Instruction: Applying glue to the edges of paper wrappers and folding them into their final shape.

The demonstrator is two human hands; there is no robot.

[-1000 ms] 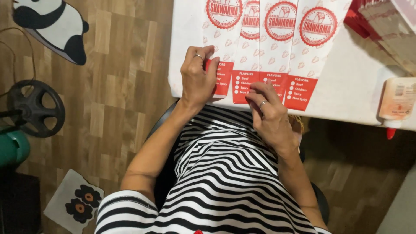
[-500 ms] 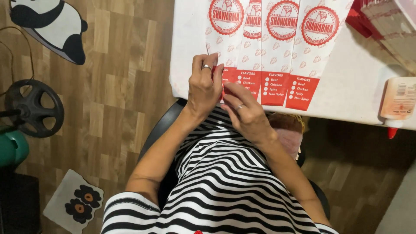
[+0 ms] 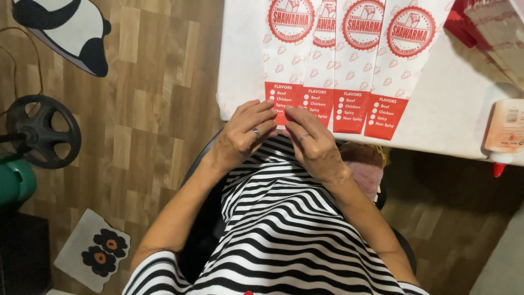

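Both the left hand [image 3: 243, 134] and right hand [image 3: 311, 143] pinch the bottom of the leftmost long red-and-white paper bag [image 3: 285, 60], and a hard tug could tear it or knock the neat row crooked.

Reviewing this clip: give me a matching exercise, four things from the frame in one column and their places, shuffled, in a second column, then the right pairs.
Things:
1. glue bottle
2. left hand
3. panda-shaped mat
4. flower-print mat

Places:
A. on the wood floor at the top left
B. on the bottom end of the leftmost paper sleeve
C. lying at the right edge of the white table
D. on the floor at the bottom left

Pairs: 1-C, 2-B, 3-A, 4-D
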